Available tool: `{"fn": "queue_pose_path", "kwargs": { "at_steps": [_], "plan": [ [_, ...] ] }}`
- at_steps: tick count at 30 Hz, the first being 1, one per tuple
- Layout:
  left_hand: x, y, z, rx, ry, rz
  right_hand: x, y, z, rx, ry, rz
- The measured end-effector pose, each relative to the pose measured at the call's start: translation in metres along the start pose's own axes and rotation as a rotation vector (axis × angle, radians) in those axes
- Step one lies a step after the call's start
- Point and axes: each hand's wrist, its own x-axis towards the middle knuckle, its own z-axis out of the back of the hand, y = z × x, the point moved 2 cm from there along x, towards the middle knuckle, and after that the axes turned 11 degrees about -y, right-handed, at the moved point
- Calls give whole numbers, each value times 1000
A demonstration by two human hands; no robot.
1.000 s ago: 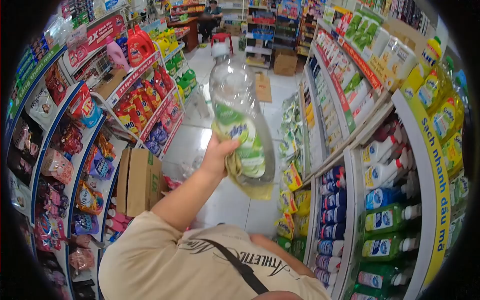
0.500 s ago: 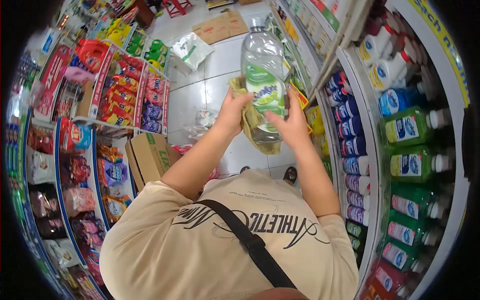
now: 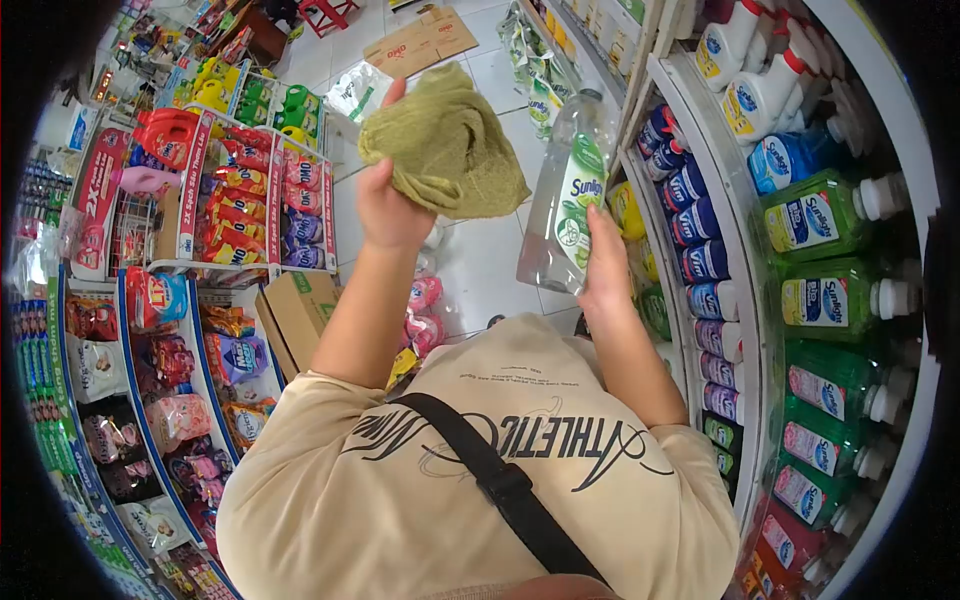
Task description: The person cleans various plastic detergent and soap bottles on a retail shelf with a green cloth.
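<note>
My left hand holds up a crumpled olive-green cloth, its thumb and fingers pinching the cloth's left side. To the right, my right hand grips a clear Sunlight bottle with a green and white label. The bottle tilts slightly, cap end toward the top of the view, and its contents look clear. Cloth and bottle are apart, with a narrow gap of floor showing between them.
Shelves of green bottles and blue Vim bottles stand at the right. Racks with red OMO packs line the left, beside a cardboard box. Flattened cardboard and a white bag lie on the floor ahead.
The cloth has come away from the bottle and moved up and left with my left hand. My right hand has shifted the bottle right and down, and its label has turned.
</note>
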Motion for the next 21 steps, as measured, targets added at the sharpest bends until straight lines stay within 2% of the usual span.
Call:
{"fn": "queue_pose_path", "kwargs": {
  "at_steps": [4, 7, 8, 11, 12, 16, 19, 21],
  "plan": [
    [-19, 24, -23, 146, 119, 49, -6, -7, 1, 66, 44, -107],
    [-29, 58, -13, -6, 170, 220, -17, -1, -4, -2, 38, -98],
    [-31, 67, -8, 134, 191, 159, -19, 0, -5, -14, 45, -89],
    [-39, 67, -13, 302, 56, 141, -21, 0, 0, -22, 87, -80],
    [-39, 64, -13, 159, 33, 200, -21, 0, 2, -28, 89, -77],
    [-36, 64, -10, -2, -16, 290, -19, -3, 8, -101, 97, 43],
    [-35, 52, -10, -113, -43, 409, -21, -1, 7, -257, 67, 316],
    [-29, 41, -10, -217, -84, 522, -23, 1, 9, -295, 88, 332]
  ]
}}
